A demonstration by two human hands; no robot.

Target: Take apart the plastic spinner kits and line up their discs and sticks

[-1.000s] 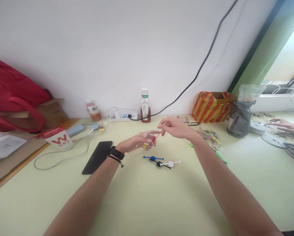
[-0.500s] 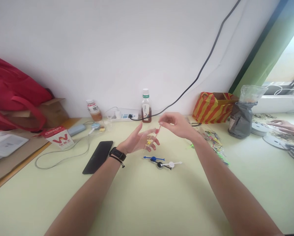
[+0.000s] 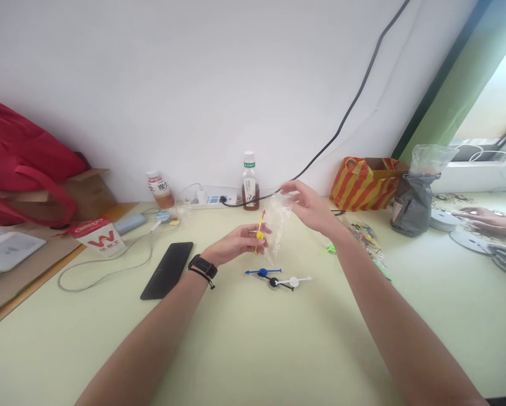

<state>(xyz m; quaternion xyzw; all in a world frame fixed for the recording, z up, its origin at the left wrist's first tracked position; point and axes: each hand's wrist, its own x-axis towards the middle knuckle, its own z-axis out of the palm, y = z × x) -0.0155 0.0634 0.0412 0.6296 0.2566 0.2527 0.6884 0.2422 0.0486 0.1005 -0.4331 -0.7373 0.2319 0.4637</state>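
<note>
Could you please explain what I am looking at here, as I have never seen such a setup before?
There is no machine here: a person works with two bare hands. One camera, worn on the head, looks forward and down past the forearms.

The left hand holds a yellow arrow upright; some red shows at its top, though I cannot tell whether that is a separate piece. From the right hand hangs a clear plastic bag.

On the pale table below lie a blue arrow, a black arrow and a white arrow, close together. A flat black device lies by the left wrist. At the far right is another person's hand.
</note>
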